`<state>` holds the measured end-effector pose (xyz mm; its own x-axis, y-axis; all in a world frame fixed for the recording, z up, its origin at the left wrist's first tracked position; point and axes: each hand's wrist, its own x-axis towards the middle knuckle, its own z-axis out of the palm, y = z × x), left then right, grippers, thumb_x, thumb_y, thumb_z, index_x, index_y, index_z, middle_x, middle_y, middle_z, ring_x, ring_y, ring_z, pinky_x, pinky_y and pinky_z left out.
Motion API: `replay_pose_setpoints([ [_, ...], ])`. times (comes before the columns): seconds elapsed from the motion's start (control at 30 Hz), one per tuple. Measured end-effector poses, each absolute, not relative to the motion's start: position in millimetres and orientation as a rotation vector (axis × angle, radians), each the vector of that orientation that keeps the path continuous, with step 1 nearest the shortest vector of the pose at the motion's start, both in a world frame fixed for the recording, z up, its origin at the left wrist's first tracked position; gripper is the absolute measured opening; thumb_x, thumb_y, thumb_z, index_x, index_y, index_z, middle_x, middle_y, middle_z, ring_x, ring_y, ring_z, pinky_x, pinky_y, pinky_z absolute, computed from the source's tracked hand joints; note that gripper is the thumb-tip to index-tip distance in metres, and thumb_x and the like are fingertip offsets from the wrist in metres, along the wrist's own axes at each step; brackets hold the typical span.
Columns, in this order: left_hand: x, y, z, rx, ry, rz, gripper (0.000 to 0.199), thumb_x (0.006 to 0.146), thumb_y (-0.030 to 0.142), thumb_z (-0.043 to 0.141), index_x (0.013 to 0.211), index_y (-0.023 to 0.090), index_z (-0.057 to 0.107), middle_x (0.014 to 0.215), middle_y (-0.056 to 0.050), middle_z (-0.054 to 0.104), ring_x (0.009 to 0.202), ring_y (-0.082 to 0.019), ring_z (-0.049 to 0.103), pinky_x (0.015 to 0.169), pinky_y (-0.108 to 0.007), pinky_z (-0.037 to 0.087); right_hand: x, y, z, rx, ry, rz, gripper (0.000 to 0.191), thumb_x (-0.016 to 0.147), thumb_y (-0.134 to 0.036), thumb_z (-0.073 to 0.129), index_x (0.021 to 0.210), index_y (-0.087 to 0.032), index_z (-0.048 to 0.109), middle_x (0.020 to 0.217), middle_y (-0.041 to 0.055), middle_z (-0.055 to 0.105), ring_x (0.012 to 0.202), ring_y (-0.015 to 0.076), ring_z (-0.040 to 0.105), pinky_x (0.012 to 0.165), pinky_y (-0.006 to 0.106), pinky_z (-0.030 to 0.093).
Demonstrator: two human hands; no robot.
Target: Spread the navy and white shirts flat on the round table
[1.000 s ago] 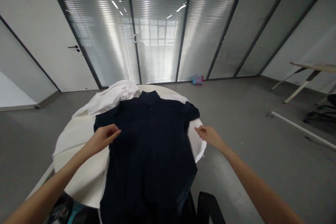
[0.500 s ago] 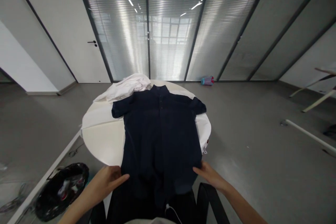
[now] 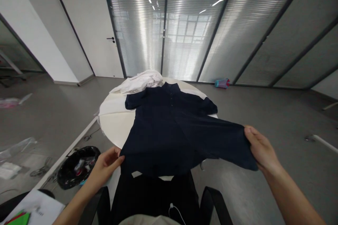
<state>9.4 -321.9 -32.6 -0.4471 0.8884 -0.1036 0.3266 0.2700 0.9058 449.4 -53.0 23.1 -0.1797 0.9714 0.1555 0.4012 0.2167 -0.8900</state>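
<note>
A dark navy short-sleeved shirt [image 3: 163, 126] lies over a round white table [image 3: 111, 126], collar at the far side and hem toward me. My left hand [image 3: 107, 163] pinches the hem's left corner at the near edge. Out to the right, past the table, my right hand [image 3: 261, 147] grips the other lower corner and holds that side stretched in the air. A crumpled white garment [image 3: 139, 81] rests at the table's far left, and white cloth [image 3: 113, 104] shows beneath the shirt.
A black-lined bin [image 3: 77, 167] stands on the floor at left, with cables near it. White paper [image 3: 34, 205] lies at the lower left. Chair armrests [image 3: 215, 200] flank my lap. A striped blue and pink object [image 3: 222, 83] is by the glass wall.
My right hand has moved outward and up to the right, pulling the shirt's lower right side wide. The hem has lifted off my lap. The view has turned slightly left.
</note>
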Motion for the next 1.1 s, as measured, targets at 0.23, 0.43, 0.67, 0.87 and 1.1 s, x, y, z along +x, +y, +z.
replay_pose_setpoints([
  [0.23, 27.2, -333.9, -112.5, 0.84, 1.62, 1.251, 0.059, 0.063, 0.07, 0.076, 0.089, 0.021, 0.055, 0.06, 0.006, 0.048, 0.049, -0.01, 0.045, 0.048, -0.021, 0.038, 488.4, -85.3, -103.1, -1.554, -1.956, 1.479, 0.053, 0.067, -0.075, 0.059, 0.071, -0.022, 0.058, 0.059, 0.0017, 0.06, 0.057, 0.0221, 0.061, 0.06, 0.037, 0.052],
  [0.43, 28.4, -333.2, -142.2, 0.936, 1.428, 1.007, 0.043, 0.073, 0.063, 0.074, 0.085, 0.022, 0.071, 0.082, -0.005, 0.07, 0.089, -0.029, 0.066, 0.087, -0.044, 0.053, 482.1, -69.5, -139.8, -1.587, -1.804, 1.285, 0.052, 0.064, -0.073, 0.058, 0.07, -0.022, 0.06, 0.063, 0.0039, 0.064, 0.061, 0.021, 0.065, 0.063, 0.035, 0.054],
  [0.67, -25.4, -335.7, -100.3, 1.114, 1.677, 0.68, 0.056, 0.07, 0.073, 0.068, 0.081, 0.019, 0.07, 0.076, -0.005, 0.069, 0.074, -0.023, 0.066, 0.067, -0.03, 0.053, 453.0, 37.4, -58.9, -1.438, -1.724, 0.715, 0.042, 0.078, -0.056, 0.057, 0.087, -0.018, 0.07, 0.081, 0.0097, 0.073, 0.075, 0.0227, 0.069, 0.07, 0.033, 0.055],
  [0.87, -23.7, -247.2, -10.8, 1.49, 1.646, 0.677, 0.046, 0.091, 0.059, 0.051, 0.082, 0.018, 0.07, 0.078, -0.005, 0.07, 0.075, -0.02, 0.066, 0.068, -0.027, 0.052, 413.4, 147.0, -29.5, -1.841, -1.811, 0.477, 0.037, 0.085, -0.048, 0.058, 0.078, -0.014, 0.072, 0.07, 0.0122, 0.07, 0.08, 0.0285, 0.071, 0.069, 0.034, 0.053],
  [1.1, 17.7, -44.4, -5.3, 2.129, 1.618, 0.77, 0.029, 0.094, 0.038, 0.05, 0.1, 0.019, 0.071, 0.105, -0.008, 0.07, 0.092, -0.021, 0.068, 0.083, -0.031, 0.054, 382.5, 181.4, -32.8, -1.837, -1.823, 0.364, 0.03, 0.086, -0.039, 0.058, 0.102, -0.015, 0.068, 0.095, 0.0168, 0.072, 0.094, 0.0318, 0.069, 0.082, 0.042, 0.053],
])
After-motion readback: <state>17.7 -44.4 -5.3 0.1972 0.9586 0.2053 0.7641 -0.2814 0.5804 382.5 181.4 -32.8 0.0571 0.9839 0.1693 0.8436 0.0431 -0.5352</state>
